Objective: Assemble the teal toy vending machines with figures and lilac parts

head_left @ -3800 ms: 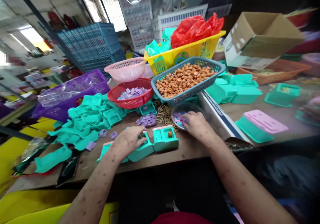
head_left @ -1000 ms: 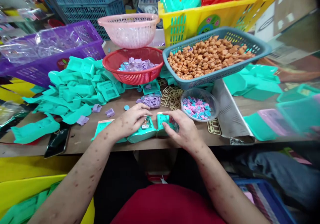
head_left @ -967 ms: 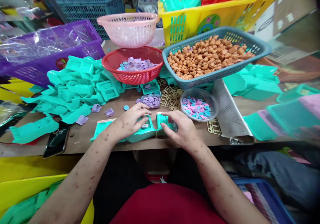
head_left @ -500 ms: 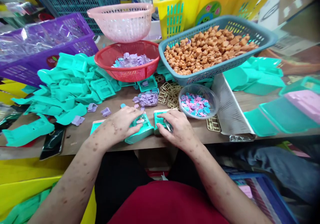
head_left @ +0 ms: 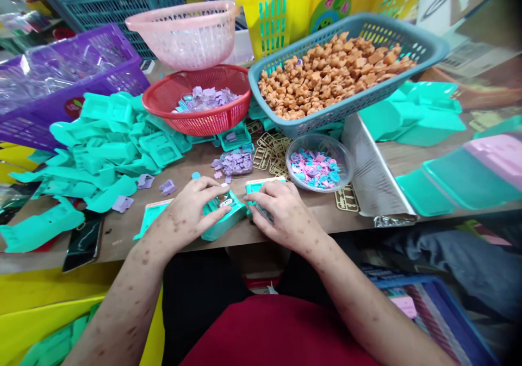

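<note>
My left hand (head_left: 190, 211) rests over a teal plastic casing (head_left: 229, 222) at the table's front edge. Its thumb and forefinger grip around a small clear piece (head_left: 223, 198) with a white oval mark, set in the casing's top. My right hand (head_left: 287, 211) curls over a second teal casing (head_left: 253, 187), fingers on a clear plastic piece (head_left: 266, 213) that they partly cover. Another teal part (head_left: 153, 213) with a pale edge lies under my left wrist. Loose purple pieces (head_left: 167, 187) are scattered beyond my left hand.
Teal parts (head_left: 118, 148) are heaped at left. Behind stand a red basket (head_left: 196, 124), a pink basket (head_left: 179, 34) and a blue-grey basket (head_left: 346, 102) of brown figures. A clear bowl (head_left: 346, 173) of small pieces and a cardboard flap (head_left: 371, 181) are at right.
The view has shifted slightly. My left thumb and forefinger have moved around the clear piece on the casing. The right fingers have curled further over their clear piece.
</note>
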The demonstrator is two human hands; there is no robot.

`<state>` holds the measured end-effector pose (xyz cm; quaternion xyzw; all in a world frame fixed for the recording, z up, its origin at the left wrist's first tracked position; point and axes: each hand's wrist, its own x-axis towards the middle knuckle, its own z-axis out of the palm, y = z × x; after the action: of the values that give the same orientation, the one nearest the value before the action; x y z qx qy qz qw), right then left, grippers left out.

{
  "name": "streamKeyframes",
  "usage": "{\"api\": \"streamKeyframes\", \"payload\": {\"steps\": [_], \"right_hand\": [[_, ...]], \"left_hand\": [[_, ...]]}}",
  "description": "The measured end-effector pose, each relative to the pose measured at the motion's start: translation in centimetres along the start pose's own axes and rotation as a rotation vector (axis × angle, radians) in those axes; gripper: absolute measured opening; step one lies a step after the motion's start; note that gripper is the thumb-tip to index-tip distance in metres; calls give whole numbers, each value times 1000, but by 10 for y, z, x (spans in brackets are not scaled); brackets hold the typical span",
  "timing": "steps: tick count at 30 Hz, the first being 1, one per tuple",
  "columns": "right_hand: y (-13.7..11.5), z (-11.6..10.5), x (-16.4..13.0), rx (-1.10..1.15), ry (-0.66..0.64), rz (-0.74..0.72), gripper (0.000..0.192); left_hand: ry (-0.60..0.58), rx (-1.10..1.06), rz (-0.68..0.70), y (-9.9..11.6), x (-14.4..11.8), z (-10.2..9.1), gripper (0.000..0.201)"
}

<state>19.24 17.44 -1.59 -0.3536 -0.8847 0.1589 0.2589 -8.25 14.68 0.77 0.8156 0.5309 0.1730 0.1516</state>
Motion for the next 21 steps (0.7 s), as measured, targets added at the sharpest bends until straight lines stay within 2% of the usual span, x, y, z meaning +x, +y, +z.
{"api": "streamKeyframes", "payload": {"steps": [4,9,12,15,21], "right_hand": [[-12,-7,12,-44,-113,-58,32],[-15,-10,28,-8,-257,-48,24],[-12,-7,29,32,-234,-19,21],[-8,0,25,67,-149,-52,20],[-4,6,20,131,-61,-73,20]], "left_hand": [[7,37,-72,3,1,-2,48],[8,-26,-77,3,2,-2,48],[23,-48,-114,6,1,0,50],[33,-50,-147,10,-1,3,50],[124,-34,-174,16,-4,17,43]]}}
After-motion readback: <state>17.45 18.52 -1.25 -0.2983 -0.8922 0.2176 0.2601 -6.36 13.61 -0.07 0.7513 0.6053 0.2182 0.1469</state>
